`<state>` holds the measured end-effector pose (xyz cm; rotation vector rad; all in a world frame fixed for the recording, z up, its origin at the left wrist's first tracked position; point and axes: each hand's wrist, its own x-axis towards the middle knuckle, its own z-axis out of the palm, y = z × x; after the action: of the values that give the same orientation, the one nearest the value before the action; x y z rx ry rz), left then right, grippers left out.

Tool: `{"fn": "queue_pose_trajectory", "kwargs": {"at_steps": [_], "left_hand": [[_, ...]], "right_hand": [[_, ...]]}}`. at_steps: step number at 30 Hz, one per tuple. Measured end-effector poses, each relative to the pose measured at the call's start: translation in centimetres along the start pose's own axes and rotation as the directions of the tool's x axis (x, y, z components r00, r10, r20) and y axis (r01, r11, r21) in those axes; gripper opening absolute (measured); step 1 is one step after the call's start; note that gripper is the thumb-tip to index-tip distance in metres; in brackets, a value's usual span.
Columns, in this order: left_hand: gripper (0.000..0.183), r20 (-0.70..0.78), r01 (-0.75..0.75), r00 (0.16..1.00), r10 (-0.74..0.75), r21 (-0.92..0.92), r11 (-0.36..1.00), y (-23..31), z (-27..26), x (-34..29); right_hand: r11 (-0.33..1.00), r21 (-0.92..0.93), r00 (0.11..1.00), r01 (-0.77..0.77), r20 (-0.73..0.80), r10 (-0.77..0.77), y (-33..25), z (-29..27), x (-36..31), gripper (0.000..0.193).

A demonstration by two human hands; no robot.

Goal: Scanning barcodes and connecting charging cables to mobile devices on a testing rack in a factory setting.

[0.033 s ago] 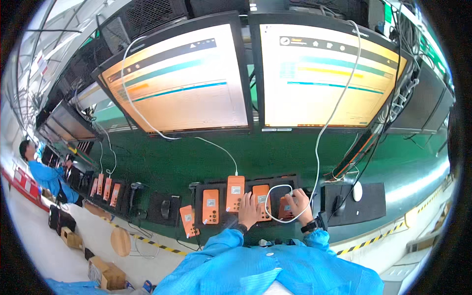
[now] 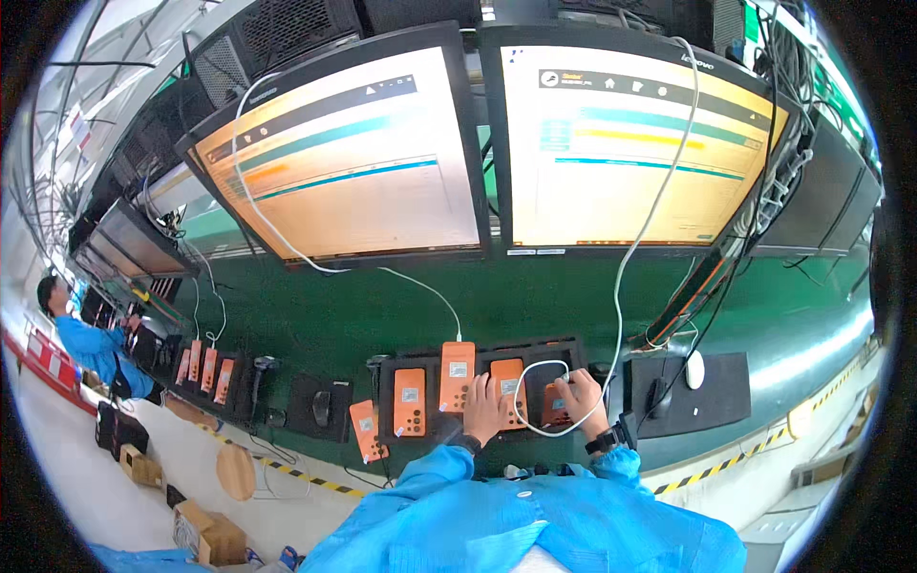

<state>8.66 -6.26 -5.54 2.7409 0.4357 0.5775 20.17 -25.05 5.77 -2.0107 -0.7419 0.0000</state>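
Green bench, dark tray, orange phones seated in it.
Phones are flat, rounded slabs, probably light, stiff, slippery, fragile; best taken by the long edges. Left hand is laid over the middle ones, fingers slightly apart, grip cannot be told. Thin, bendy white cable is apparently pinched by right hand, fingers together.

4 orange phones lie backs-up in blk tray, w/ wht cable looped nr R-most two
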Motion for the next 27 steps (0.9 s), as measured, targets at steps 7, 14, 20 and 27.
{"fn": "queue_pose_trajectory", "kwargs": {"at_steps": [7,14,20,27], "left_hand": [[0.055,-0.003,-0.002,1.0,0.002,-0.031,1.0,0.4,0.23,0.31],[0.054,-0.024,0.004,1.0,-0.005,-0.054,0.999,0.29,0.21,0.17],[0.053,-0.016,0.008,1.0,-0.009,-0.05,0.999,0.21,0.23,0.22],[0.053,-0.023,-0.002,1.0,0.001,-0.046,0.999,0.19,0.22,0.14]], "right_hand": [[0.999,0.041,1.0,0.007,0.01,-0.007,-0.19,-1.02,-0.67,0.02],[0.999,0.045,1.0,0.0,0.018,-0.001,-0.43,-0.81,-0.67,0.02],[0.999,0.05,1.0,0.003,0.019,-0.004,-0.04,-0.7,-0.66,0.019],[0.999,0.049,1.0,0.001,0.011,-0.002,-0.45,-0.9,-0.79,0.021]]}}
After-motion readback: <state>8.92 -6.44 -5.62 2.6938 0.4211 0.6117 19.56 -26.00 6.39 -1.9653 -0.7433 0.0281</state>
